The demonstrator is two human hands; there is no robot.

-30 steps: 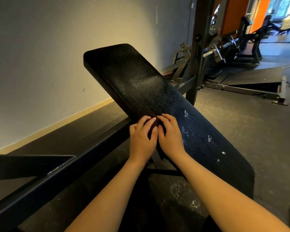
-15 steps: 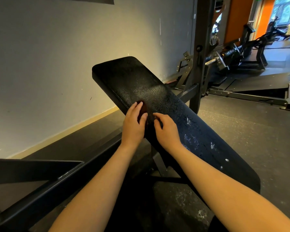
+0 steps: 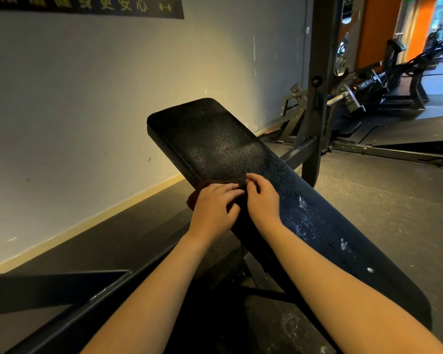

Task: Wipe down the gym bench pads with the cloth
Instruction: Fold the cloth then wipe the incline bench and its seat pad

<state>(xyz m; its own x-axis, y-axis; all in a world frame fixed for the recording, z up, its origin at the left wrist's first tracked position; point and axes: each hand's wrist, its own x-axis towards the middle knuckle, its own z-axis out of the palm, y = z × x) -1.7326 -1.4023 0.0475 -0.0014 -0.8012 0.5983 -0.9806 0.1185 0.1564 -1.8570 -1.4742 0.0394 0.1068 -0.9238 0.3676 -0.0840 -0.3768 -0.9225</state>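
Pressing the dark cloth (image 3: 192,199) onto the left edge of the bench pad (image 3: 215,144) with a flat, straight-fingered left hand (image 3: 214,205). Curling the right hand (image 3: 262,200) just beside it, on the pad; impossible to tell whether gripping cloth.

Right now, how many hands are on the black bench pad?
2. The left hand presses a dark reddish cloth at the wall-side edge of the bench pad. The right hand rests just beside it on the pad, fingers bent. No other hands show.

One bench pad (image 3: 215,149), one cloth (image 3: 192,199), two hands, left hand (image 3: 215,209), right hand (image 3: 264,200), and one wall sign (image 3: 87,5).
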